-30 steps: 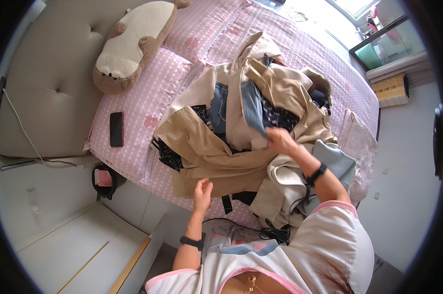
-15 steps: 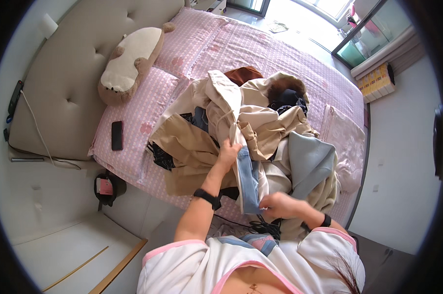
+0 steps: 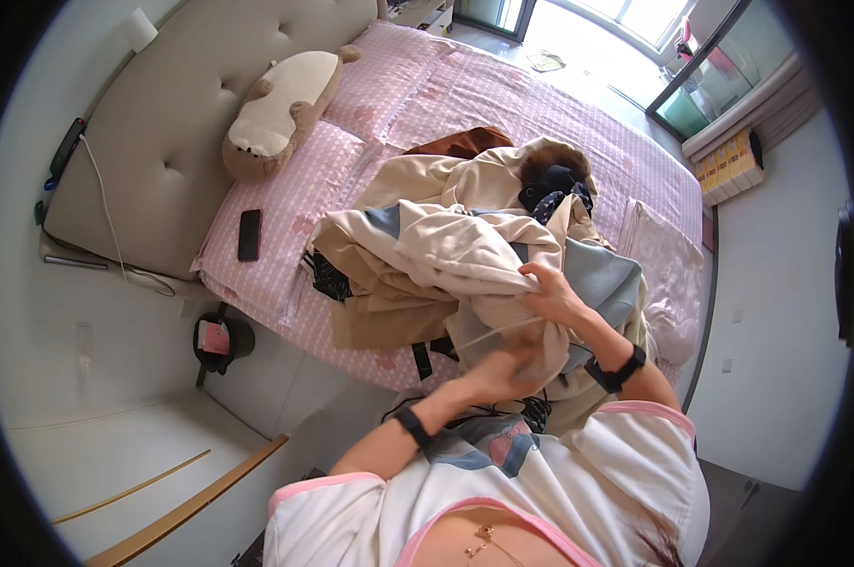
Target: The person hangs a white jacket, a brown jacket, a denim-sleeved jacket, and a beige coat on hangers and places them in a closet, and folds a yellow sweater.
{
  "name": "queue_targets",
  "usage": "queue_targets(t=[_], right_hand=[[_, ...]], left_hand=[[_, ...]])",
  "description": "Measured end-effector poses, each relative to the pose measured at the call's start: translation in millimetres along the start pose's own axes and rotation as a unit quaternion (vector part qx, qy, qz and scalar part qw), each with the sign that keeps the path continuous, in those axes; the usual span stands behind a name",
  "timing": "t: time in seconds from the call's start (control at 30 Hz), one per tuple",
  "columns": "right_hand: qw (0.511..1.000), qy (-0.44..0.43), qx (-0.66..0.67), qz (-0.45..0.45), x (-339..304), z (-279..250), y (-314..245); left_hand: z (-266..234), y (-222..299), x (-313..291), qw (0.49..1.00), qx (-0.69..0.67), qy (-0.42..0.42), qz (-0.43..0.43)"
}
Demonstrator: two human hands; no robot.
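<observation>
A cream hooded jacket point(image 3: 446, 248) with blue panels is spread across the heap of clothes on the bed. My right hand point(image 3: 552, 298) has its fingers closed on the jacket's cloth near its right end. Below it, my left hand point(image 3: 510, 367) is smeared by motion against the hanging cream cloth. Its fingers cannot be made out. A pale cord runs beside that hand. Under and around the jacket lie a tan garment point(image 3: 380, 319), a grey-blue garment point(image 3: 602, 279), a rust-brown garment point(image 3: 463, 144) and a dark cap-like item point(image 3: 552, 187).
The bed has a pink patterned sheet point(image 3: 531, 94). A plush animal point(image 3: 285, 109) and a phone point(image 3: 249, 235) lie on the pillows at the left. Folded pink fabric point(image 3: 668, 274) lies at the right edge. A black bin point(image 3: 230, 342) stands beside the bed.
The jacket has been turned and spread sideways over the heap. My right hand has moved up onto its cloth; my left hand has come down and to the right. The view has shifted slightly.
</observation>
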State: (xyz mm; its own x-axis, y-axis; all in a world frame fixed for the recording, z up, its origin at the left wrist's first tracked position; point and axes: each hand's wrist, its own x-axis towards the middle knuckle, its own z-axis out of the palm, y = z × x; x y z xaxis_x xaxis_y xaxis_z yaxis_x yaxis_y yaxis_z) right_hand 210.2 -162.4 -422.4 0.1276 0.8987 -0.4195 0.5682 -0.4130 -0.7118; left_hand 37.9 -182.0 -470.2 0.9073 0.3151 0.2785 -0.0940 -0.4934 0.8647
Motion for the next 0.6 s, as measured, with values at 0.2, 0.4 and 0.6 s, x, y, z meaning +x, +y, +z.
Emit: queue_targets(t=[0.2, 0.4, 0.6], right_hand=[[0.975, 0.078, 0.166, -0.128, -80.1, -33.8, -63.1], [0.915, 0.276, 0.139, -0.258, -159.8, -87.8, -100.6], [0.818, 0.42, 0.157, -0.361, -175.2, -156.8, -112.6]], left_hand=[[-47.4, -32.1, -33.6, 0.867, 0.221, 0.375, -0.242], [-97.4, -22.5, 8.7, 0.831, 0.314, 0.393, -0.238], [-190.9, 62.5, 52.0, 0.86, 0.309, 0.402, -0.064]])
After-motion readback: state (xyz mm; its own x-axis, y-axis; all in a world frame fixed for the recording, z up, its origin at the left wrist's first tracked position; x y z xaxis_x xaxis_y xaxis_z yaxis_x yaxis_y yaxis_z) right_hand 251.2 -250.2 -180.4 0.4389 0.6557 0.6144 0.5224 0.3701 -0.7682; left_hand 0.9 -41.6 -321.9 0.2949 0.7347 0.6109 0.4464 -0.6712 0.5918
